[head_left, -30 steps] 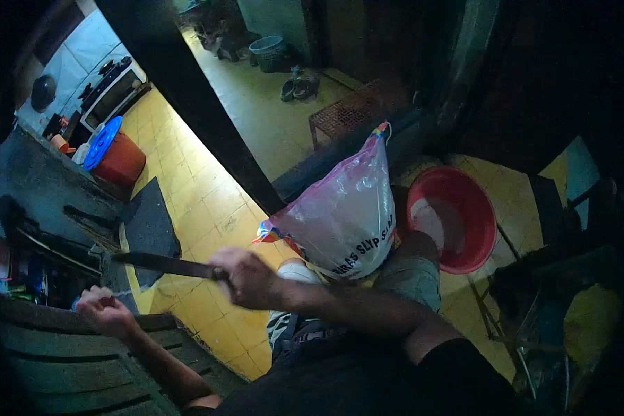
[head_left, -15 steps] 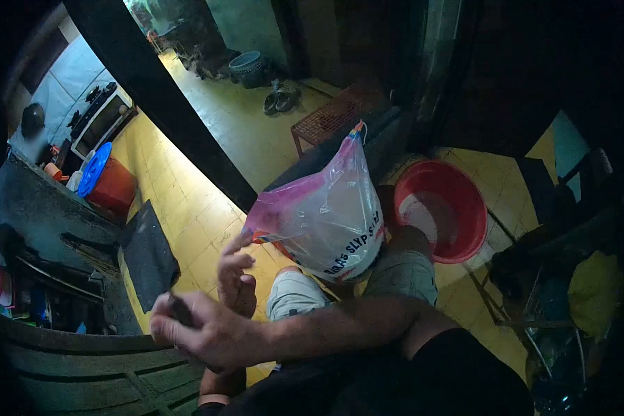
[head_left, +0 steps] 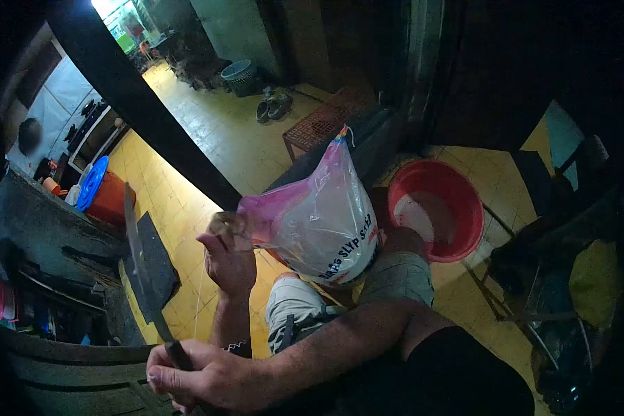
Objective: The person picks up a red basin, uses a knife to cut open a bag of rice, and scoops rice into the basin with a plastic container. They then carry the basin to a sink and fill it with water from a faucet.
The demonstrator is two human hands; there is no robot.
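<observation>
**Knife up in your right, something small pinched in your left**

Closest to you, your right hand is clenched around the handle of a big knife, way down at the bottom of the shot. The blade runs up and a bit left from your fist, so the tip ends up near the orange tub.

Just above that, your left hand is raised with the palm side toward you. The fingertips look like they're gripping a small round thing; it's dim there, so I honestly can't tell what it is. It sits just beside the corner of the plastic bag.

Your knees are under all this, in light shorts. The plastic bag stands between them, pink and clear with printed lettering, knotted at the top and bulging with something whitish.

To the right of the bag, a red basin sits on the yellow tile floor, close to your right knee.

Further off on the left is an orange tub with a blue lid leaning on it. At the far end, past the dark post, there's a pair of shoes and a grey basket on the pale floor.
</observation>
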